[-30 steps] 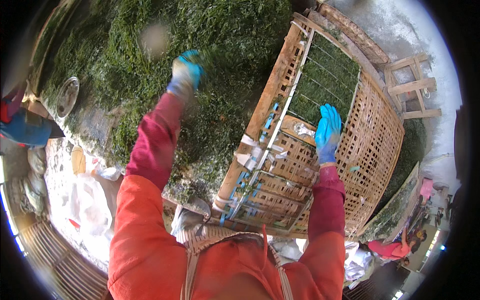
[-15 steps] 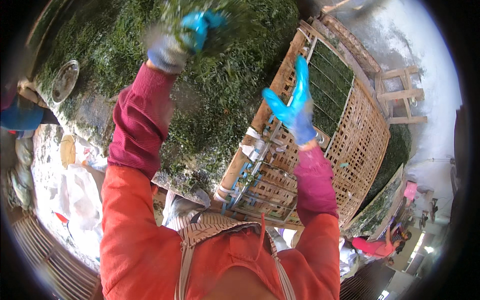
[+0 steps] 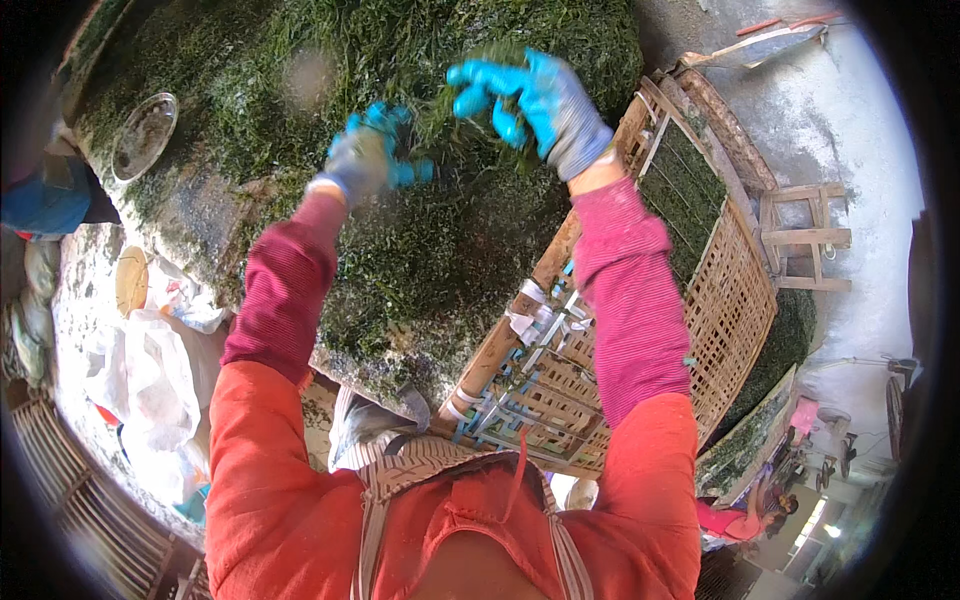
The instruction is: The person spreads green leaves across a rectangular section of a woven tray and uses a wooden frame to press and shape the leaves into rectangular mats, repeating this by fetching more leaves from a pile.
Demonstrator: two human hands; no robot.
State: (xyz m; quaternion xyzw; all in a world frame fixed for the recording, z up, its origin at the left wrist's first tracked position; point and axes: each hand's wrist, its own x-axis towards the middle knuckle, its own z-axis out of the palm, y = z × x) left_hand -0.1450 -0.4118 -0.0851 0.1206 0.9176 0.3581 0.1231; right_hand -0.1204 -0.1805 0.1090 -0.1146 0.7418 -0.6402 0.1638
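Observation:
A broad heap of stringy, dark green seaweed-like strands (image 3: pixel 460 230) spreads in front of me. Over it are both my hands, in grey-and-blue gloves. My left hand (image 3: pixel 365 155) is slightly blurred, its thumb and fingers apart just above the heap. To the right and a little farther off, my right hand (image 3: pixel 540 105) points leftward with bent, spread fingers. Loose strands hang beside its fingertips; no firm grip on them shows. On the right, a woven bamboo rack (image 3: pixel 735 300) with a wooden frame carries a dark green layer (image 3: pixel 680 200) in its far part.
A clear round dish (image 3: pixel 145 137) lies at the heap's left edge. White plastic bags (image 3: pixel 160 375) stand at the left. By the wall at right is a small wooden stool (image 3: pixel 805 237). Another person in pink (image 3: pixel 730 522) is at the lower right; a blue-clothed figure (image 3: pixel 50 205) shows at far left.
My left hand has come down nearer me from its blurred sweep through the strands. My right hand has moved from over the rack, left and away from me, to the heap.

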